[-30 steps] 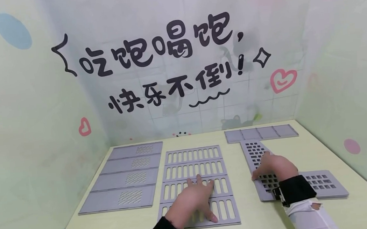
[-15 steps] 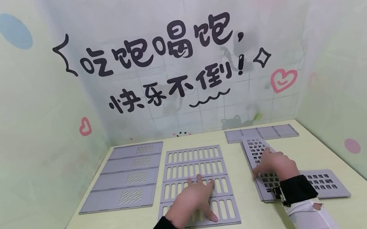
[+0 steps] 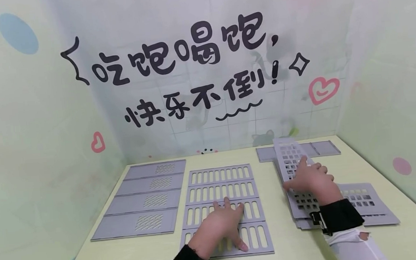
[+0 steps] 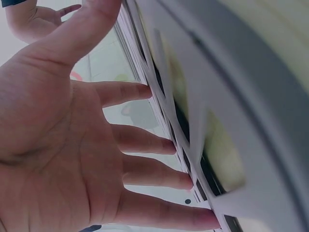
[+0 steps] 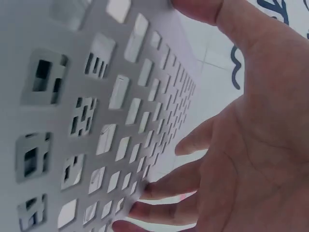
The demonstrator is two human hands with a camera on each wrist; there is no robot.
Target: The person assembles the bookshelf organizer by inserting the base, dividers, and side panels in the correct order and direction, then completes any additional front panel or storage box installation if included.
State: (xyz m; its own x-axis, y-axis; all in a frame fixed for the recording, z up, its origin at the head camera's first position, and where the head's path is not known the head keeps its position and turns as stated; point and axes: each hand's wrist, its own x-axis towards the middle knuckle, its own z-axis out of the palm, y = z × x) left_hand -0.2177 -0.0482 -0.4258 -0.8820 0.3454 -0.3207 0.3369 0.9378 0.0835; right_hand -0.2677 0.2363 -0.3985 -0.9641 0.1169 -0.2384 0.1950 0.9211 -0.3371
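Observation:
My right hand (image 3: 313,181) holds a thin grey-lilac panel with rows of square holes (image 3: 284,141), thumb on its left edge and fingers toward the right. The far end of this panel is raised, and a similar panel shows beneath it. In the right wrist view the fingertips (image 5: 140,208) sit at the edge of the perforated panel. My left hand (image 3: 219,224) lies with spread fingers on the nearest of several slotted grey panels (image 3: 254,222). The left wrist view shows its straight fingertips touching the slotted surface.
Several grey panels with slanted cut-outs (image 3: 120,223) lie in a column at the left. A row of plain grey panels (image 3: 325,148) runs along the back right. Another square-holed panel (image 3: 377,215) extends right of my right hand. Printed fabric walls (image 3: 194,138) enclose the table.
My right hand has moved up and slightly away, lifting the far end of the square-holed panel off the one beneath. My left hand has stayed on the slotted panel.

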